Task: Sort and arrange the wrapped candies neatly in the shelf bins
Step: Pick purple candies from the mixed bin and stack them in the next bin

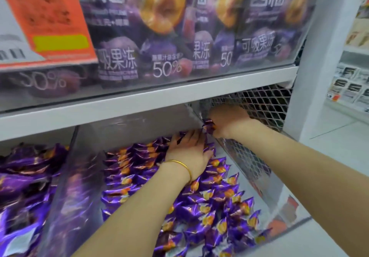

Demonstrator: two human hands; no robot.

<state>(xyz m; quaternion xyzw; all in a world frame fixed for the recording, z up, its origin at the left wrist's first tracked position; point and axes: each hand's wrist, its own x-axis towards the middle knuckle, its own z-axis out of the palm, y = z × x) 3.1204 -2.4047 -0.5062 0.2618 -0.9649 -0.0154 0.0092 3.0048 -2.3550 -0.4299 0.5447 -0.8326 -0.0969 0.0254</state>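
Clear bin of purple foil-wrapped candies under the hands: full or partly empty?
Partly empty: the purple foil-wrapped candies cover most of it, but bare white bin floor shows along the metal mesh wall.

candies (211, 210): glossy foil wrappers | mesh panel (265, 105): metal wire | divider (65, 176): clear smooth plastic | bangle (179, 163): shiny metal

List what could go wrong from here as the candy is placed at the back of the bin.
The candy pinched in the right hand is close to the mesh wall; a loose grip could drop it out of line. The left hand presses flat on the candy rows; sliding it may knock them askew.
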